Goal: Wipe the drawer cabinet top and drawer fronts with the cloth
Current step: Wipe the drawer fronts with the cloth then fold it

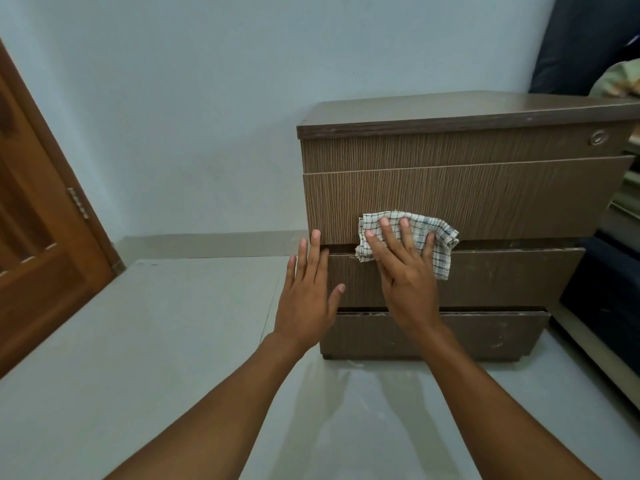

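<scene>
Your bare forearms reach over pale floor [138, 341]; nothing blocks the cabinet [450, 188], with a wooden door [41, 237] off left and dark fabric [581, 39] behind right. Your left hand [306, 296] lies open, fingers spread, against the cabinet's left edge. Your right hand [405, 271] presses flat, fingers splayed, on the checked cloth [420, 233], bunched under your fingertips against the second drawer front, spilling onto the third

cabinet [450, 112]: 1 | drawer fronts [450, 202]: 4 | cloth [426, 230]: 1 | hands [304, 299]: 2 | door [34, 237]: 1
</scene>
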